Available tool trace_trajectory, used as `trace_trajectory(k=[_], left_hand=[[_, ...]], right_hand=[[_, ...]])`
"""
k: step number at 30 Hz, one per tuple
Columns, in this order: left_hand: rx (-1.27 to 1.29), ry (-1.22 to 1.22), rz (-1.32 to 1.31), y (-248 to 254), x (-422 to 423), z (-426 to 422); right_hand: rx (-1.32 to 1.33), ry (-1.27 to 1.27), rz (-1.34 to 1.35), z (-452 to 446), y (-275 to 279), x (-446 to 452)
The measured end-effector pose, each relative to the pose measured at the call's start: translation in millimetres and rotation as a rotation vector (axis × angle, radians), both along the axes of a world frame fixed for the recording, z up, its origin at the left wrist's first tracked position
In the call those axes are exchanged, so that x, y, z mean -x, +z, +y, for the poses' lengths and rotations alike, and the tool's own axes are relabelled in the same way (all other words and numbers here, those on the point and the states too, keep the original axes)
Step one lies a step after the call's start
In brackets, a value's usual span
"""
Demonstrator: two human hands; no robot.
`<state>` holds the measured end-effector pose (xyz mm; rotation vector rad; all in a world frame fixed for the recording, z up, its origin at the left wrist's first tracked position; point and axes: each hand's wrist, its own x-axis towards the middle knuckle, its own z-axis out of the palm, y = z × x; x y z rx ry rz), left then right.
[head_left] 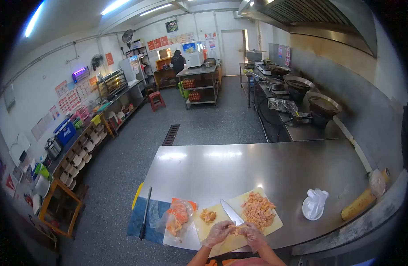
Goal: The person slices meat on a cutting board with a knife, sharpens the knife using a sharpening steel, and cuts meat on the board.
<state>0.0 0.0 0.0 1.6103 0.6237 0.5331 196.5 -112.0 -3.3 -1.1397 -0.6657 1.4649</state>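
My left hand (219,233) and my right hand (254,236), both in clear plastic gloves, are closed on a piece of raw chicken (237,229) between them. They are over the near edge of a pale cutting board (227,245). Just beyond my fingers a knife (230,212) lies on the board, its blade pointing away from me. To its right is a large heap of cut chicken strips (258,210). A smaller lump of chicken (208,216) sits on the board's left part. Beside the board, an opened plastic bag (179,215) has more pinkish meat in it.
A sharpening steel (145,217) rests on a blue cloth (136,220) at the left. On the steel table (204,166), a white bowl (312,208) with white plastic inside stands right, near a yellowish roll (358,205). Woks (323,105) line the right wall; a person (178,63) stands far back.
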Motion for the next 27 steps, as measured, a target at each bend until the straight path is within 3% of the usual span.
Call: trace_trajectory(k=[5,6,9,11,13,15,16,18,20,22,24,26,27], left_hand=[[0.382,0.398,-0.173,35,-20,-42],[0.467,0.399,-0.355,2,-18,-31],[0.356,0.52,-0.544,9,-17,-30],[0.14,0.682,-0.363,-38,-14,-20],[0.009,0.667,-0.094,-49,-5,-23],[-0.027,0.475,0.241,-11,10,-6],[0.003,0.407,0.254,14,14,-4],[0.075,0.261,0.279,56,19,-4],[-0.364,0.325,0.437,52,24,-1],[-0.84,0.323,0.39,15,27,4],[-0.95,0.199,0.412,-22,35,-2],[-0.913,-0.174,0.914,1,35,-19],[-0.946,-0.144,0.851,-2,39,-25]], right_hand=[[-0.092,-0.07,0.025,1,59,1],[-0.058,-0.029,0.043,8,57,-1],[0.028,0.075,0.05,15,32,-7],[0.018,0.128,-0.019,16,24,-7],[0.04,0.173,-0.119,18,26,-10],[0.058,0.218,-0.223,21,26,-14],[-0.045,0.173,-0.166,24,9,-12],[0.03,0.221,-0.595,25,42,-20],[-0.017,0.203,-0.686,33,13,-31],[-0.34,0.106,-1.133,32,10,-34],[-0.747,-0.015,-1.326,12,-15,-32],[-0.454,0.199,-1.284,-17,14,-31],[-0.29,0.2,-1.241,-25,24,-35]])
